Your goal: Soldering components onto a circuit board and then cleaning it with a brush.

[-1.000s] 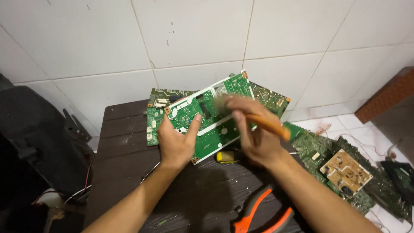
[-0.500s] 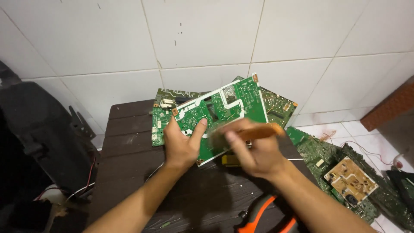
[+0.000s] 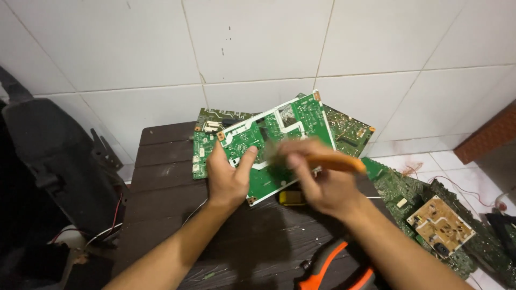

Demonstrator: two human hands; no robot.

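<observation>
An informal electronics repair or salvage corner set up on the floor of a tiled room. White glazed wall tiles (image 3: 258, 43) rise directly behind the held green printed circuit board (image 3: 274, 145). Beneath the grip lies a low dark slatted wooden table (image 3: 161, 177), with further green circuit boards (image 3: 349, 131) stacked behind the held one. To the right of the grip, more loose boards (image 3: 430, 215) are heaped on the white tiled floor (image 3: 424, 158). Orange-handled pliers (image 3: 333, 268) lie nearer the viewer.
</observation>
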